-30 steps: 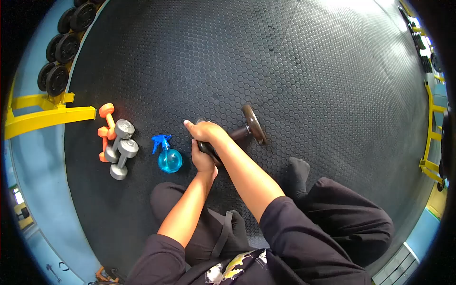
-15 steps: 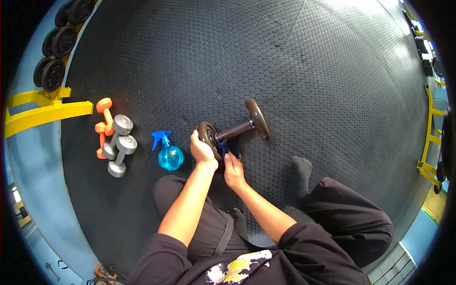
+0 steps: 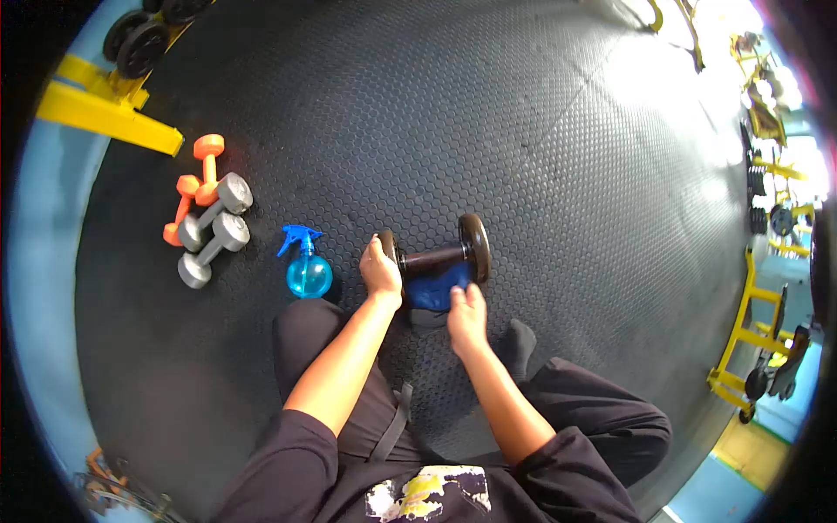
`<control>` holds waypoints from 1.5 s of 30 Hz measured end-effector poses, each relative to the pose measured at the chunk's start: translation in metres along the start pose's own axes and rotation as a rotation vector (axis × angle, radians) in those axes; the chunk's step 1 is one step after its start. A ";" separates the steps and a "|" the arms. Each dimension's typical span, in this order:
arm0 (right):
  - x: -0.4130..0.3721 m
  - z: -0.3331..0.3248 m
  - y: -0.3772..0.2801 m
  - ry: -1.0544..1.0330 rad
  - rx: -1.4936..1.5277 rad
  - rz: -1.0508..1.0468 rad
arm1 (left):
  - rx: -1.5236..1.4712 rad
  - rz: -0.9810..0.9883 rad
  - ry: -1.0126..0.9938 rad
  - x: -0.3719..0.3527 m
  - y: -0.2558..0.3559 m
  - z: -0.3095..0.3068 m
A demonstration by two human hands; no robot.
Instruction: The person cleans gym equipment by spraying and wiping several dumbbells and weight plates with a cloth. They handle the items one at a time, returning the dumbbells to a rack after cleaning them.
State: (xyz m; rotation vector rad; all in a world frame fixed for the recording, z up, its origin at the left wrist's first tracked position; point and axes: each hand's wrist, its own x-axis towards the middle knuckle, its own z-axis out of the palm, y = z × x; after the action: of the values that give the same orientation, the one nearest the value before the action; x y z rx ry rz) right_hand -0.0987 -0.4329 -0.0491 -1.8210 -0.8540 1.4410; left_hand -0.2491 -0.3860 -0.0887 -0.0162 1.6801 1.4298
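Note:
My left hand [image 3: 381,272] is closed around the left end of a dark brown dumbbell [image 3: 475,247] with round disc ends and a straight handle. A blue cloth [image 3: 433,288] hangs just below the handle, between the two discs. At its right side my right hand [image 3: 468,318] grips the cloth near the right disc, its fingers slightly blurred. Left of my hands, a spray bottle [image 3: 309,275] with a blue trigger and blue liquid stands on the floor.
Orange dumbbells [image 3: 208,166] and grey dumbbells [image 3: 212,250] lie grouped at the left. Yellow rack legs [image 3: 113,118] with black plates [image 3: 142,50] rise behind them. Black textured rubber matting [image 3: 418,131] covers the floor. Another yellow rack [image 3: 737,336] stands at the right.
The dumbbell has turned more level, and its right end has come down. My right hand has moved right with the cloth, from beside the left disc towards the right one. The view has shifted.

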 end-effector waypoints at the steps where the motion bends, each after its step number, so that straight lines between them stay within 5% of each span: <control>1: -0.001 -0.012 -0.027 0.038 -0.024 -0.098 | 0.060 0.051 0.024 0.001 -0.004 0.000; 5: -0.017 -0.019 -0.136 0.092 0.113 -0.565 | 0.134 -0.002 -0.009 0.014 -0.018 -0.002; 9: 0.006 -0.025 -0.132 -0.093 -1.248 -1.040 | 0.090 0.037 0.043 0.005 -0.014 0.002; 15: 0.055 -0.024 -0.115 -0.476 -1.982 -1.148 | 0.137 0.110 0.039 -0.002 -0.013 0.003; 18: 0.086 0.013 -0.104 -0.611 -2.431 -0.997 | 0.092 0.112 0.031 -0.007 -0.002 0.005; 23: 0.120 0.050 -0.082 -0.623 -2.509 -0.687 | 0.149 0.099 0.049 -0.002 -0.005 0.003; 26: 0.094 0.015 -0.088 -0.671 -2.575 -0.965 | 0.167 0.111 0.026 -0.005 -0.004 0.005; 28: 0.066 -0.018 -0.085 -0.471 -2.376 -1.242 | 0.151 0.138 0.048 -0.005 -0.006 0.005; 31: 0.046 -0.057 -0.074 -0.500 -2.167 -1.480 | 0.196 0.110 0.053 -0.001 -0.004 0.007; 35: 0.047 -0.057 -0.048 -0.649 -2.349 -1.459 | 0.194 0.128 0.050 -0.003 -0.004 0.006; 37: 0.059 -0.049 -0.018 -0.786 -2.670 -1.352 | 0.153 0.108 0.033 -0.007 -0.001 0.006; 39: 0.069 -0.036 0.006 -0.707 -2.619 -1.426 | 0.181 0.114 0.035 -0.004 -0.004 0.005; 41: 0.072 -0.011 0.012 -0.797 -2.524 -1.025 | 0.201 0.121 0.039 -0.002 -0.002 0.006; 43: 0.058 -0.002 -0.022 -0.778 -2.387 -1.060 | 0.142 0.081 0.038 -0.006 0.004 0.007; 45: 0.038 0.004 -0.057 -0.828 -1.872 -0.590 | 0.138 0.074 0.042 -0.004 0.004 0.008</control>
State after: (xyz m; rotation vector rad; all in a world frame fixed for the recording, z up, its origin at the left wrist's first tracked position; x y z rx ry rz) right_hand -0.1008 -0.3689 -0.0240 -1.3313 -3.5564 0.7144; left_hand -0.2439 -0.3803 -0.0828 0.0944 1.8271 1.3730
